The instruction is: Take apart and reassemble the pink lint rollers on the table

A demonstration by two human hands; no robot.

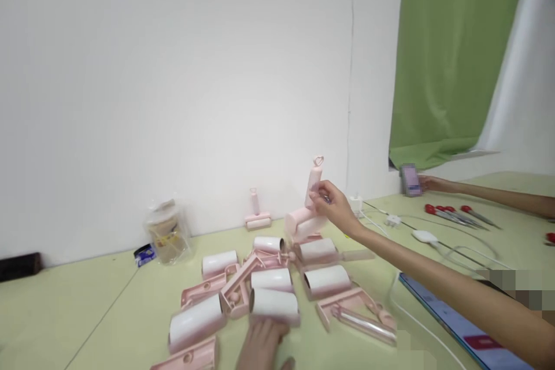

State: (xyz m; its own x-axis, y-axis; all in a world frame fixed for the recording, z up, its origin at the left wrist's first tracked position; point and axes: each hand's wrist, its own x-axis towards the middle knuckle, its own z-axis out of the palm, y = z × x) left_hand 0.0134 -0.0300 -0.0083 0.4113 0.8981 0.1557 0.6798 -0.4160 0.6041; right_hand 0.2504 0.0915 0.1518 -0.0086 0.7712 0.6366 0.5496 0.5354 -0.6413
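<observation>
A pink lint roller (299, 221) with a heart-shaped loop on its handle is upright above the back of the pile. My right hand (328, 202) pinches it by the handle. At the bottom, my left hand (260, 344) lies low on the table, its fingers stretched toward a white adhesive roll (275, 305) and seemingly touching it; the fingertips are hidden. More white rolls lie around it, such as one on the left (197, 321). Among them are pink roller frames (243, 280) and a loose handle in a clear wrapper (366, 324).
A smaller pink lint roller (256, 217) stands by the wall. Left are a bagged cup (167, 237) and a dark block (19, 266). Right are cables, a tablet (459, 318), several red-handled tools (451, 214), and another person's hand (429, 184) holding a phone (411, 179).
</observation>
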